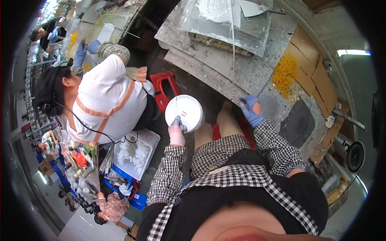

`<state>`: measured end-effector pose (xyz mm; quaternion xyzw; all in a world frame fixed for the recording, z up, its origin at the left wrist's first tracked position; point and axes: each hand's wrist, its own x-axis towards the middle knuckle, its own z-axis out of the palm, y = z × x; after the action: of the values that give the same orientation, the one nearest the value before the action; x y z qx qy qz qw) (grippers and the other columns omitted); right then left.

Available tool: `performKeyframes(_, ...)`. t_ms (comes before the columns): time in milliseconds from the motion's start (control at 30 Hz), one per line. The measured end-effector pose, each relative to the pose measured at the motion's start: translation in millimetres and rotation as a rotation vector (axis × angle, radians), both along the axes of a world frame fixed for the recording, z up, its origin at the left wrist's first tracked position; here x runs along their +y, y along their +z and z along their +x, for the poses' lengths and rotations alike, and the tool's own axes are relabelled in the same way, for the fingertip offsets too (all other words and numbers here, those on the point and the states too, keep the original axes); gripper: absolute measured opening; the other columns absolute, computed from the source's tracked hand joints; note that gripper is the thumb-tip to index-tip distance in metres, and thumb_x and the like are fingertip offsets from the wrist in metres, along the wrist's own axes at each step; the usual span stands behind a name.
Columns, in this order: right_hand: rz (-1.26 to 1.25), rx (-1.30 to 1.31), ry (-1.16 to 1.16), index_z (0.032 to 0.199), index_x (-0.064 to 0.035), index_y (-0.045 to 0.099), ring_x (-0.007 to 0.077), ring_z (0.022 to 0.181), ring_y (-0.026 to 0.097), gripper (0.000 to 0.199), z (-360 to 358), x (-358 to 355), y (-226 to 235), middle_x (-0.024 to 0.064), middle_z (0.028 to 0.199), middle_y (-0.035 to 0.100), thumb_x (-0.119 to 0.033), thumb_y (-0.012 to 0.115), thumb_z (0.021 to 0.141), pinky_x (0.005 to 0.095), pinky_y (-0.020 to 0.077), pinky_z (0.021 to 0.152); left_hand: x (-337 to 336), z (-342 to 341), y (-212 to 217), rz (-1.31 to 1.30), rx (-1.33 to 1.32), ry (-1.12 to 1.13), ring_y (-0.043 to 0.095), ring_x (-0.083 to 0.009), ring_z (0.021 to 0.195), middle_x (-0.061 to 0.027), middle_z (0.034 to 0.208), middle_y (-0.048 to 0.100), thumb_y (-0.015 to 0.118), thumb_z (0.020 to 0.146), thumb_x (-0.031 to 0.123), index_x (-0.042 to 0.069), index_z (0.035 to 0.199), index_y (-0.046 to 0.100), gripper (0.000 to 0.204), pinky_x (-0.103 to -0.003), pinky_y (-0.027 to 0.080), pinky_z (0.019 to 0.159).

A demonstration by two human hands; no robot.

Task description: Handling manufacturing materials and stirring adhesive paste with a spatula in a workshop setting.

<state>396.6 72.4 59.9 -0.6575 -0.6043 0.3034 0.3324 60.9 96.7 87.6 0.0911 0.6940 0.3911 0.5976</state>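
My left hand (177, 131), in a grey-blue and pink striped glove, grips the near edge of a round white lidded tub (189, 110). The tub is held over my lap on the left, its lid toward me with a dark mark on it. My right hand (253, 111) wears a blue glove with a bare patch of skin showing. It is beside the near edge of the grey worktable (225, 78), its fingers stretched out and nothing visible in them.
A clear sheet (261, 36) with white material lies on a block on the table. Yellow strands (286, 74), cardboard (315, 72) and a dark cloth (298, 122) are to the right. At left are a red stool (171, 86), a seated co-worker (108, 100) and a white bin (148, 154).
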Motion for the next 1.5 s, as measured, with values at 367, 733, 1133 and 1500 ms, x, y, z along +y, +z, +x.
performKeyframes(367,0.008,0.035,0.152,0.092,-0.0079,0.063,0.0281,0.082,0.061,0.019,-93.6,-20.7,59.9,0.0109,0.087,0.063,-0.024,0.060,0.083,0.0370,0.0481,0.074,-11.3,15.1,137.9,0.210,-0.295,-0.192,0.022,-0.0047,0.043,0.0091,0.052,0.025,0.054,0.090,0.031,0.012,0.081,0.050,0.022,-0.022,0.023,0.043)
performKeyframes(733,0.226,0.127,0.077,0.092,-0.0038,0.064,0.0279,0.078,0.062,0.016,-73.1,-1.6,127.7,0.0125,0.083,0.063,-0.016,0.062,0.082,0.0356,0.0489,0.070,53.8,59.9,203.6,0.608,-0.329,-0.318,0.026,-0.0048,0.045,0.0074,0.052,0.030,0.056,0.089,0.027,0.011,0.075,0.046,0.024,-0.024,0.028,0.047)
performKeyframes(1133,0.207,0.090,0.083,0.092,-0.0037,0.064,0.0292,0.079,0.062,0.016,-31.4,6.1,136.1,0.0135,0.083,0.063,-0.017,0.061,0.083,0.0359,0.0489,0.072,69.6,106.0,127.1,0.647,-0.197,-0.307,0.045,-0.0084,0.056,0.0015,0.058,0.046,0.055,0.090,0.024,0.006,0.078,0.053,0.022,-0.024,0.040,0.060)
performKeyframes(1500,0.594,-0.237,0.536,0.091,-0.0089,0.063,0.0259,0.073,0.056,0.020,-62.1,67.3,107.9,0.0081,0.078,0.057,-0.017,0.063,0.073,0.0362,0.0464,0.064,73.5,81.4,128.2,0.507,0.043,-0.365,0.054,-0.0099,0.059,-0.0038,0.066,0.057,0.054,0.092,0.018,-0.001,0.093,0.059,0.020,-0.023,0.045,0.056)
